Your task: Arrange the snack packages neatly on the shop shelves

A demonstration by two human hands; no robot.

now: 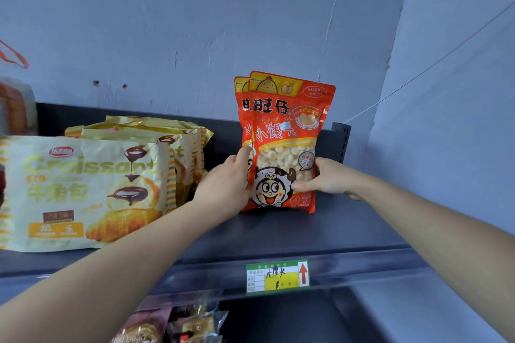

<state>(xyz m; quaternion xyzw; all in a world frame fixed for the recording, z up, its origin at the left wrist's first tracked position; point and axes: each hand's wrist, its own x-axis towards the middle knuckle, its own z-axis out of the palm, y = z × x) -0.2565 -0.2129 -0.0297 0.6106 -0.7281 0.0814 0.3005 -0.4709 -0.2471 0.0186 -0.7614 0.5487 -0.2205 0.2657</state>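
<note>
Two orange snack bags [284,131] with a cartoon face and a clear window of small round biscuits stand upright, one behind the other, on the dark top shelf [292,234]. My left hand [228,184] holds their left edge, its thumb lying on the front. My right hand [326,178] grips the right edge, its thumb on the lower front of the front bag. The rear bag shows only as a strip at the left.
Yellow croissant packs [83,192] lie in a row at the shelf's left. A green and yellow price tag [277,276] sits on the shelf's front rail. More wrapped pastries [178,326] lie on the shelf below. A grey wall rises behind and at the right.
</note>
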